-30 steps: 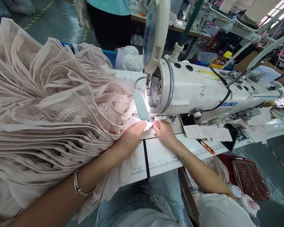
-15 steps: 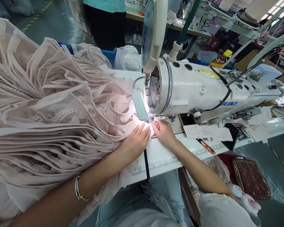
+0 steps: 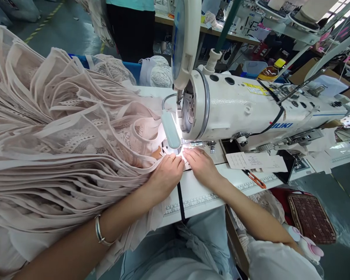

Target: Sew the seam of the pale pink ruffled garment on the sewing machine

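Under the needle area of a white sewing machine (image 3: 227, 109), a pale pink fabric garment piece is brightly lit, its edge between my two hands. My left hand (image 3: 168, 174) has its fingers curled down and closed on the fabric, just left of the presser foot. Close beside it on the right, my right hand (image 3: 202, 166) pinches the fabric with fingers together, fingertips near the foot. A small green-grey lamp (image 3: 171, 129) hangs above and hides part of the stitching spot. The piece joins a big heap of pale pink lace garments (image 3: 67, 155) at the left.
Paper slips (image 3: 251, 160) and orange thread snips (image 3: 254, 179) lie right of my hands. A printed ruler (image 3: 204, 200) runs along the table's front edge. Behind the machine stands a bottle with a yellow cap (image 3: 271, 70). Another person (image 3: 130, 31) stands beyond the table.
My left fingers, stretched flat before, are now curled in on the fabric. My right hand has turned more palm-down, its fingers reaching farther left. The view has shifted slightly.
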Action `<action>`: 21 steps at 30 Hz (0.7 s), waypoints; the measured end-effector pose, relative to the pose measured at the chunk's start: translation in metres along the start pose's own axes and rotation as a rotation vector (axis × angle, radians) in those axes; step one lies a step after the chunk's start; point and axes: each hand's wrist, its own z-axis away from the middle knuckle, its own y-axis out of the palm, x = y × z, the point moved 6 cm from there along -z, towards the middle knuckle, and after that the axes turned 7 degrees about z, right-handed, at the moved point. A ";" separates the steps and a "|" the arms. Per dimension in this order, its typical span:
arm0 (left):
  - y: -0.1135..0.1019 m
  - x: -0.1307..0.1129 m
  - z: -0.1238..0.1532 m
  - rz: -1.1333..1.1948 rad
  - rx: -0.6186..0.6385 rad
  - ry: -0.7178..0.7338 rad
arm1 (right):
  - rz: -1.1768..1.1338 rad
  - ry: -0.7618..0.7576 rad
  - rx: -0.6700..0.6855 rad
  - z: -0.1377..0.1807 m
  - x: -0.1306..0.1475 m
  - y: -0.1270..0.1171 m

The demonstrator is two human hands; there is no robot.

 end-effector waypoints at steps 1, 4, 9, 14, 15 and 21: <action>0.001 -0.002 -0.001 -0.009 0.002 0.013 | -0.004 -0.009 0.030 -0.001 -0.002 0.002; 0.002 -0.007 -0.004 -0.037 -0.032 0.056 | -0.066 0.007 0.165 -0.002 -0.013 0.012; 0.004 -0.009 -0.007 -0.050 -0.031 0.105 | -0.182 0.120 0.335 -0.003 -0.028 0.023; 0.003 -0.008 -0.007 -0.081 -0.085 0.127 | -0.283 0.160 0.328 -0.002 -0.030 0.020; 0.004 -0.008 -0.006 -0.088 -0.098 0.133 | -0.310 0.154 0.308 -0.002 -0.030 0.019; 0.009 -0.005 -0.004 -0.081 -0.158 0.145 | -0.392 0.183 0.265 -0.002 -0.032 0.016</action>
